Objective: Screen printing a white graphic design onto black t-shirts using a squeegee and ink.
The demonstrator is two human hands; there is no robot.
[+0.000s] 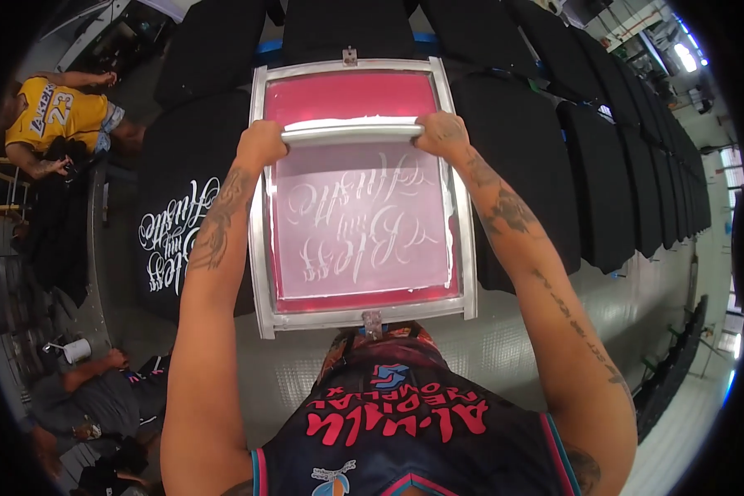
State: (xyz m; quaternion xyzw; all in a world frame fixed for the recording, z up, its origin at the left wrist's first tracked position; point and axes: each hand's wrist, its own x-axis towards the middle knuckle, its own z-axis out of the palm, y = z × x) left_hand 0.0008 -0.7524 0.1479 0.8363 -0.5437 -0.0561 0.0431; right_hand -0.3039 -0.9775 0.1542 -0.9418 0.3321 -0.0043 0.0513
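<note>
As two hands (444,134) grip one squeegee (351,132), one screen (351,97) (framed).

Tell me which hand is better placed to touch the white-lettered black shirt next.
Likely the left hand: the shirt lies on that side of the screen frame; the right hand is at the far side. Both grip the squeegee.
</note>
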